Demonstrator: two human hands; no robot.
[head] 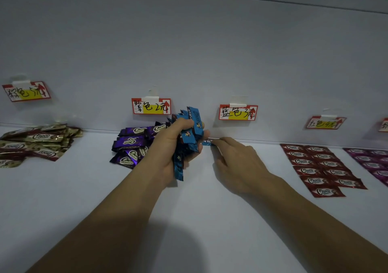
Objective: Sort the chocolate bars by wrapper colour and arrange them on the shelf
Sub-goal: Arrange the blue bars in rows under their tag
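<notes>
Our left hand [168,146] clamps the blue bundle [190,125], right hand [237,161] pinches a blue bar [208,141] onto the shelf [210,209]; the next should go beside it.

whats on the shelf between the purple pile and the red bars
Head view: the left hand gripping a bunch of blue bars, and the right hand pinching a single bar by the wall.

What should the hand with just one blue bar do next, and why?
Probably the right hand should lay its blue bar flat on the shelf and let go: the bar is down by the wall below a label, and the left hand holds a bunch of blue bars.
</notes>
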